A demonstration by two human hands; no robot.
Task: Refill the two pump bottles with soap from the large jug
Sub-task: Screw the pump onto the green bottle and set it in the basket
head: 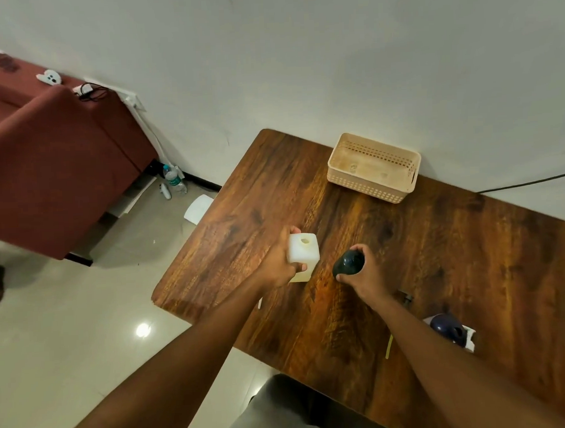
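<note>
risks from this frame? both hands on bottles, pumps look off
1. The white square bottle in the left hand stands near the table's left edge with its mouth open; a knock could send it to the floor.
2. The dark bottle in the right hand has a narrow mouth, so pouring may spill onto the wood.
3. The dark jug sits beside the right forearm; pulling that arm back could bump it.

White wall [300,51], glossy tiled floor [86,351], maroon sofa [52,165], wooden table [470,254].
</note>
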